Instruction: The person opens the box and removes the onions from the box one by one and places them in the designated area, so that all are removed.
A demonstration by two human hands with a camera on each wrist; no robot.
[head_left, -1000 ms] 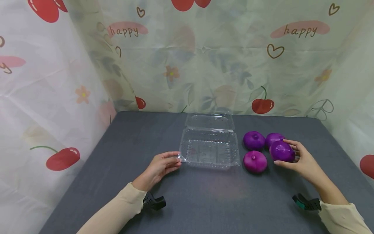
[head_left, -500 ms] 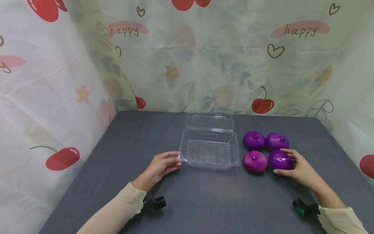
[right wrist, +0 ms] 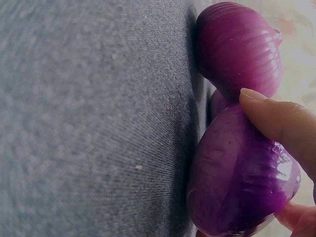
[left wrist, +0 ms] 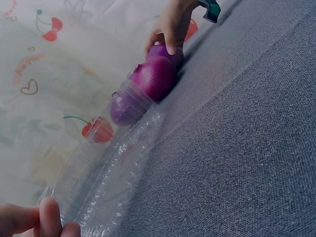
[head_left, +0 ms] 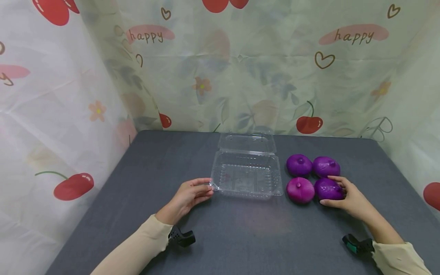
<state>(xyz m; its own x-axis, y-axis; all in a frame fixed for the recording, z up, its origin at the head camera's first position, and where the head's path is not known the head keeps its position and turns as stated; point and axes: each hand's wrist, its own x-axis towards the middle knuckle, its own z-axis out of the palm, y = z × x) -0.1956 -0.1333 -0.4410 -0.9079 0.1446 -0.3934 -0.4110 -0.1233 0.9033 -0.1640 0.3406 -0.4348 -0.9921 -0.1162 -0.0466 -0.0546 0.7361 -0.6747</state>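
Observation:
Several purple onions lie in a square right of a clear plastic clamshell box [head_left: 246,175], whose lid stands open at the back. My right hand [head_left: 350,194] grips the front right onion [head_left: 327,189], which rests on the table; the right wrist view shows my thumb [right wrist: 276,126] curled over that onion [right wrist: 237,177]. Beside it lie the front left onion [head_left: 300,189] and two back onions [head_left: 299,164] [head_left: 325,166]. My left hand [head_left: 190,194] pinches the box's front left corner [left wrist: 64,215] with its fingertips.
The dark grey table [head_left: 154,168] is walled on three sides by a pale curtain [head_left: 240,68] printed with cherries and "happy". Black wrist camera mounts sit at my left sleeve [head_left: 181,236] and at my right sleeve [head_left: 355,242].
My right hand has lowered the onion from above the group onto the table at the front right spot. My left hand has stayed on the box's corner.

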